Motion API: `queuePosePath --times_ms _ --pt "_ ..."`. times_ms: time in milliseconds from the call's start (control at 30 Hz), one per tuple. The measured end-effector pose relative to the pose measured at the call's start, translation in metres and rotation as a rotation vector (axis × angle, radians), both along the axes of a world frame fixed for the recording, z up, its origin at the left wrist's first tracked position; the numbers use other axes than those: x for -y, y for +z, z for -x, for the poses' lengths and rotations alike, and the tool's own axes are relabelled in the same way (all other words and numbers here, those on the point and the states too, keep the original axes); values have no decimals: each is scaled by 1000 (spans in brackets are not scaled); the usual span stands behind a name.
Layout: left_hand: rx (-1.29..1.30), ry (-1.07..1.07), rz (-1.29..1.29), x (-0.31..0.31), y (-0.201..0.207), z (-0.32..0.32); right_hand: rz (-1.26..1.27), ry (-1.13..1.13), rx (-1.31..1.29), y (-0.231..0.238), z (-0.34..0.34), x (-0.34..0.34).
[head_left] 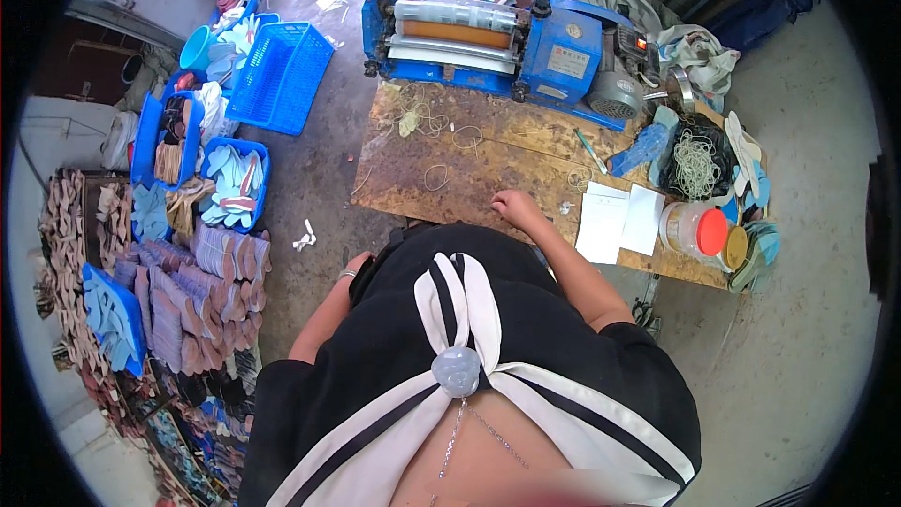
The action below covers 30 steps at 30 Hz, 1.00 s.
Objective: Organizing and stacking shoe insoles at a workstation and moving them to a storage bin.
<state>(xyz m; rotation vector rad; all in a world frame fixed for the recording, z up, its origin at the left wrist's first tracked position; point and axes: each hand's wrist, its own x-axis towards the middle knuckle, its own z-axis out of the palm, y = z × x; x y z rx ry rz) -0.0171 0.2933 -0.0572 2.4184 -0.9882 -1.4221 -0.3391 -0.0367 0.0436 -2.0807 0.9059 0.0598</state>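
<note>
My right hand (514, 208) rests on the near edge of the worn wooden table (526, 160), its fingers curled in and nothing seen in them. My left hand (357, 265) hangs low by my side, against my black clothing; its fingers are mostly hidden. Beyond the table top stands a blue roller machine (563, 52) with a motor at its right end; a white sheet shows under its rollers. Thin loops of pale elastic cord (435, 176) lie on the wood near my right hand. White paper sheets (602, 222) lie to the right of that hand.
A clear jar with a red lid (696, 228), a black bag of pale cord (695, 161) and a green-handled tool (591, 152) are at the table's right. Leftward stand an empty blue basket (282, 75), a bin of light-blue insoles (235, 183) and stacked insole bundles (192, 300).
</note>
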Motion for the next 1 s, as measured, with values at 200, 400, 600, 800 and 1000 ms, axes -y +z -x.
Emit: queuePosePath --times_ms 200,400,600,800,1000 --pt "11 -48 -59 8 13 1 49 -92 31 1 11 24" --pt "60 -42 -84 15 25 7 31 -210 -24 21 19 48" --pt "31 -4 -72 23 39 11 53 -287 49 29 18 52" --pt "27 -57 15 -17 2 -5 9 -617 324 59 17 107" --pt "0 -59 -94 9 62 17 1124 -406 -78 76 88 235"
